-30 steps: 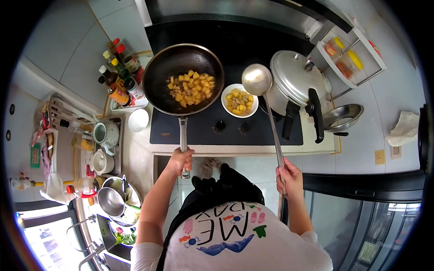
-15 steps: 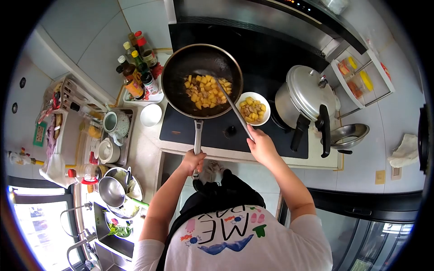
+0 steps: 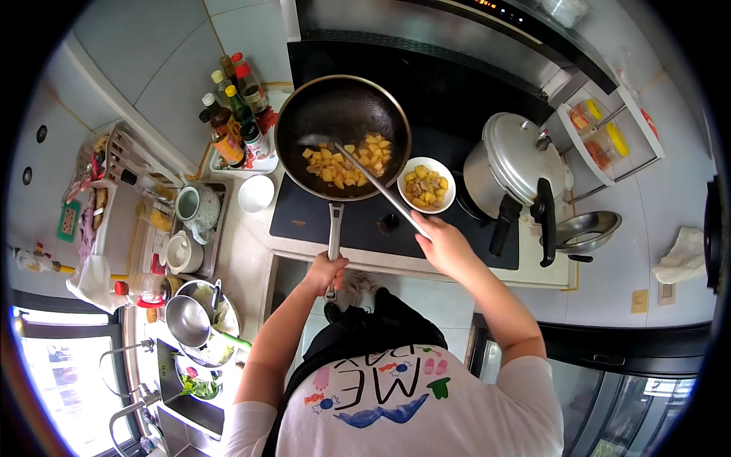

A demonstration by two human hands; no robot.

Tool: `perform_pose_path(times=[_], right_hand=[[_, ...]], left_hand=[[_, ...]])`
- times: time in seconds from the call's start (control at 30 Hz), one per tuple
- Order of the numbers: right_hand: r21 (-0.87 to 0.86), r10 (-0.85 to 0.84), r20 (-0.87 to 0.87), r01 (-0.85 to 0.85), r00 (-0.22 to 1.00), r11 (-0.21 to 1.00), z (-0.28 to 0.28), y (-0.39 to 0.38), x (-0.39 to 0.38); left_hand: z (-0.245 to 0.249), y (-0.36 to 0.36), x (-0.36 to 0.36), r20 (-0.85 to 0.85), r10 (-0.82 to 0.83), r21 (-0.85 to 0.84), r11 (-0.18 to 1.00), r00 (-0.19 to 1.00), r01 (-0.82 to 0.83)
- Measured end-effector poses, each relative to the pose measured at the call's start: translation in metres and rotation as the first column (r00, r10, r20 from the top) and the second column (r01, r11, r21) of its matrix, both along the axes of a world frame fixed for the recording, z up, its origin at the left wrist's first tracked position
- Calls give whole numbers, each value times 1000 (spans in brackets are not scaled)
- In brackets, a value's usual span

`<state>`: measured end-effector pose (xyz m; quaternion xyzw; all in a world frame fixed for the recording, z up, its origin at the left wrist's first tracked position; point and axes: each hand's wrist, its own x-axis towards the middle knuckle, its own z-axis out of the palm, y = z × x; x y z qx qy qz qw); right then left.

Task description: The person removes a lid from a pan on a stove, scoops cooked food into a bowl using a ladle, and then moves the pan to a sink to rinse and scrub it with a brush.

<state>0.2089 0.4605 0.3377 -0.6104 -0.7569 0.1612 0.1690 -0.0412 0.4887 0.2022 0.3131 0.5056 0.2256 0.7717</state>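
My left hand (image 3: 327, 274) is wrapped round the metal handle of a dark wok (image 3: 320, 114) on the black stove. Diced yellow food with browner bits, perhaps potato (image 3: 373, 156), lies in the wok's lower half. My right hand (image 3: 442, 242) is closed on the long handle of a metal cooking utensil (image 3: 384, 192). Its far end reaches into the food near the wok's middle; the shape of that end is hard to make out. Just right of the wok, a white bowl (image 3: 452, 196) holds more of the same diced food.
A silver pressure cooker (image 3: 510, 152) stands right of the bowl, its black handles pointing toward me. Sauce bottles (image 3: 228, 122) crowd a tray at the back left. A small white bowl (image 3: 256, 194) sits on the left counter. Steel bowls (image 3: 188, 323) are near the sink (image 3: 171, 381).
The utensil's far end has swung left across the wok. The diced food has shifted and lies more spread out. My left hand stays on the wok handle.
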Motion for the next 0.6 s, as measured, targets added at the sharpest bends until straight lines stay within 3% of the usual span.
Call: perform_pose_path(times=[0.1, 0.3, 0.4, 0.5, 0.53, 0.6], right_hand=[[-50, 58, 31, -56, 998, 997, 31, -25, 24], [54, -188, 74, 185, 979, 981, 5, -15, 36], [27, -254, 93, 253, 963, 967, -2, -14, 27], [-81, -151, 41, 154, 988, 985, 13, -35, 29], [-87, -115, -50, 111, 992, 990, 17, -41, 35], [-67, -136, -115, 129, 984, 989, 17, -44, 44]], left_hand=[[-1, -1, -1, 0, -1, 2, 1000, 1000, 1], [-5, -3, 2, -55, 12, 45, 999, 998, -10], [-6, -2, 1, -53, 24, 59, 998, 998, -21], [-2, -3, 3, -74, 26, 75, 997, 997, -20], [0, -3, 3, -74, 26, 74, 997, 997, -20], [3, -3, 2, -87, 22, 78, 997, 996, -16]])
